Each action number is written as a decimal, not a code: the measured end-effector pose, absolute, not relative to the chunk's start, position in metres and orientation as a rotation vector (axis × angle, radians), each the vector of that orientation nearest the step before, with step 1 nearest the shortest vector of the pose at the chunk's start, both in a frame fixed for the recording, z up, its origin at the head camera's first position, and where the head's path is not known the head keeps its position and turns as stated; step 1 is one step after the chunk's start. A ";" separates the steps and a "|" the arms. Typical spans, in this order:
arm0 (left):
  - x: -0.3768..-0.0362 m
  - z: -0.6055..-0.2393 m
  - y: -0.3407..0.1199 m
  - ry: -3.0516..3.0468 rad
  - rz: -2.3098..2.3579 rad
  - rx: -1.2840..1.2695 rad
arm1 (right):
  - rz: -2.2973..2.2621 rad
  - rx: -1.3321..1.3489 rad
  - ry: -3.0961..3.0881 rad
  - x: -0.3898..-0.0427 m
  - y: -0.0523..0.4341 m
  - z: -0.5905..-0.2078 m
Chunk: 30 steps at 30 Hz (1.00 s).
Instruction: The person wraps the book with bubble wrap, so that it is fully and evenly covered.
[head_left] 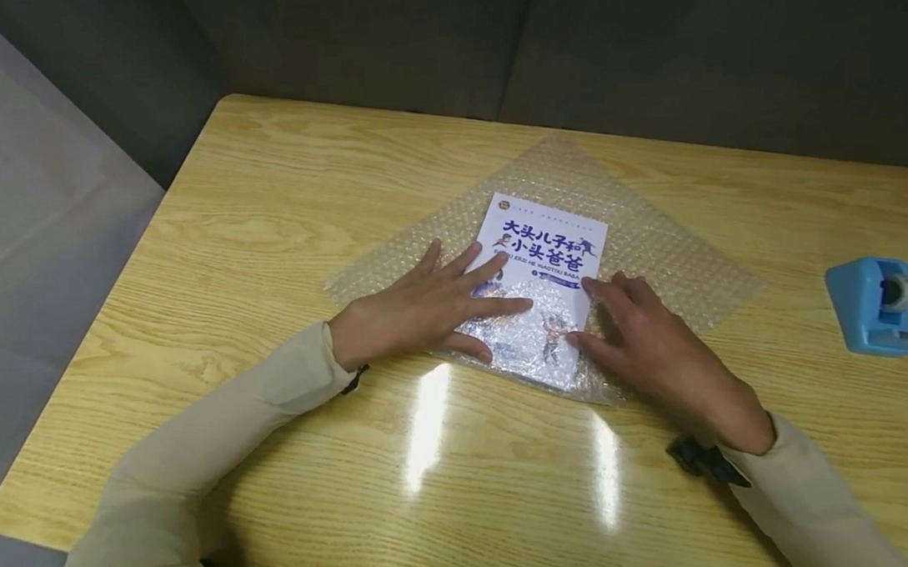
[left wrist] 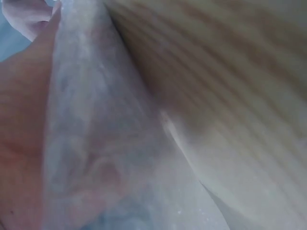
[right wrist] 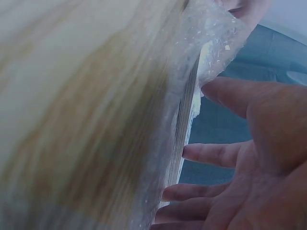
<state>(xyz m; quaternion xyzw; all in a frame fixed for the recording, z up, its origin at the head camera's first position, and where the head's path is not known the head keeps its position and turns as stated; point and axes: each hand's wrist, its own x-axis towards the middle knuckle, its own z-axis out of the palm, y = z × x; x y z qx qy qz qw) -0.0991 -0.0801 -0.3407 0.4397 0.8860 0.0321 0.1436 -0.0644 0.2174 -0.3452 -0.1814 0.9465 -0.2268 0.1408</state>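
Head view showed a white book point(head_left: 545, 262) approx. in the middle of the table point(head_left: 277, 185), on a sheet of bubble wrap point(head_left: 658, 241) turned cornerwise; one flap point(head_left: 530, 344) of this wrap was folded over the lower part of the cover. L hand point(head_left: 431, 308) lay across flap and cover, fingers spread well apart, clamped on nothing. R hand point(head_left: 662, 349) touched the right edge of the book w/ fingertips, thumb and forefinger apart, not closed round it.

My worry, i.e. only a judgement: the flap was prob. held down by the L hand mainly, so if this hand lifted too soon, the springy plastic could rise. Also the book could turn on the slippery sheet, bc. no hand gripped it; then the fold would be crooked, w/ one corner poss. uncovered.

As for other things, a blue tape dispenser point(head_left: 866, 306) stood near the table's right side, well apart from the book, w/ a tape roll point(head_left: 900, 292) inside. Between them lay R hand & the wrap's right corner. The black strap point(head_left: 706, 463) at the right wrist could catch the plastic, e.g. if that wrist went low. L wrist view was too blurred for fine detail.
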 end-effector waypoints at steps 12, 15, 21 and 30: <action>-0.106 -0.341 -0.076 2.537 0.068 1.264 | -0.655 -0.535 2.739 -0.066 0.219 -0.345; -0.107 -0.341 -0.076 2.537 0.080 1.265 | -0.653 -0.523 2.736 -0.066 0.219 -0.344; -0.106 -0.340 -0.076 2.530 0.092 1.245 | -0.648 -0.501 2.722 -0.067 0.219 -0.343; -0.105 -0.339 -0.074 2.513 0.066 1.228 | -0.644 -0.475 2.680 -0.067 0.221 -0.341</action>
